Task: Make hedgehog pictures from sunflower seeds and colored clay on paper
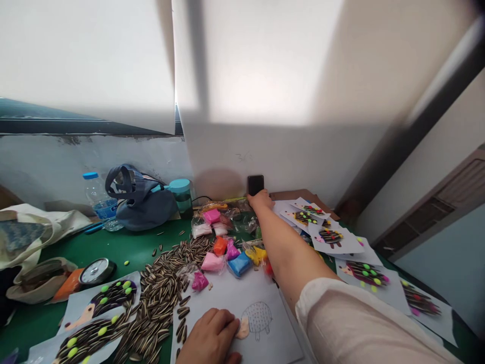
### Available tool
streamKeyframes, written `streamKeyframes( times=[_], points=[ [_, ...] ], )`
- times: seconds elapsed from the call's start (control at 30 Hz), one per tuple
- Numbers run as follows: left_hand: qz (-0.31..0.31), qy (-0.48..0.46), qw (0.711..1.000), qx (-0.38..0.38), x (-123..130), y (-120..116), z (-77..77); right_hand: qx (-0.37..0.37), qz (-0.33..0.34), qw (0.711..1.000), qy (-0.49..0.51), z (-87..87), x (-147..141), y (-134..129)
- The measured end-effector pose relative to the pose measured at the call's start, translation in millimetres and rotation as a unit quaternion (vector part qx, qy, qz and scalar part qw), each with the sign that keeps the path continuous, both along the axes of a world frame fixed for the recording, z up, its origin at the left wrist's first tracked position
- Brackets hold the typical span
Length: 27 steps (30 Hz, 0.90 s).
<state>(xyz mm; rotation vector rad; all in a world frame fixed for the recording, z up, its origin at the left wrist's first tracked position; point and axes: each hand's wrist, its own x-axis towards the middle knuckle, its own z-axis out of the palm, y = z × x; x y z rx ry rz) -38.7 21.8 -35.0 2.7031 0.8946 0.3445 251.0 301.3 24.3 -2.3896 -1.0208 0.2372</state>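
Note:
My right hand (261,200) stretches far forward to the wall, its fingers closed around the lower part of a black phone (255,185) that stands upright there. My left hand (212,334) lies on a white sheet of paper (273,349), fingers loosely bent and holding nothing I can see. By its fingertips is a hedgehog drawing (258,319) with a peach clay face (243,328). Several striped sunflower seeds (182,323) lie along the paper's left edge. Bags of coloured clay, among them a blue one (239,264), sit at its far edge.
A big heap of sunflower seeds (159,288) covers the green table (151,237) on the left. Finished hedgehog pictures lie at left (109,298) and right (335,237). Behind stand a water bottle (104,205), a blue bag (146,202), a teal-lidded jar (182,198) and a round scale (97,271).

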Motion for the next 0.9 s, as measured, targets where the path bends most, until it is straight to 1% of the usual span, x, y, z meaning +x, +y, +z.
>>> streamKeyframes(
  times=[0.2, 0.4, 0.5, 0.63, 0.7, 0.77, 0.8, 0.9],
  points=[
    [-0.004, -0.001, 1.000, 0.006, 0, -1, 1.6, -0.016, 0.027, 0.999, -0.021, -2.3, 5, -8],
    [0.003, -0.014, 1.000, 0.014, 0, -4, 1.7, -0.009, 0.092, 0.991, -0.096, -0.2, 26, -32],
    [0.004, -0.022, 1.000, 0.023, 0, -5, 2.0, -0.007, 0.163, 0.975, -0.148, 4.0, 42, -47],
    [0.002, -0.020, 1.000, 0.017, 0, -5, 5.5, -0.029, 0.292, 0.934, -0.202, 5.9, 59, -63],
    [-0.001, -0.011, 1.000, 0.012, 0, -3, 7.7, -0.045, 0.332, 0.916, -0.220, 4.8, 64, -65],
    [-0.003, -0.006, 1.000, 0.013, 0, -2, 9.4, -0.054, 0.345, 0.907, -0.235, 4.0, 67, -63],
    [-0.005, -0.005, 1.000, 0.013, 0, -2, 10.0, -0.054, 0.339, 0.908, -0.241, 3.9, 67, -61],
    [-0.009, -0.001, 1.000, 0.010, 0, -1, 11.4, -0.041, 0.291, 0.920, -0.257, 4.8, 68, -52]
  ],
)
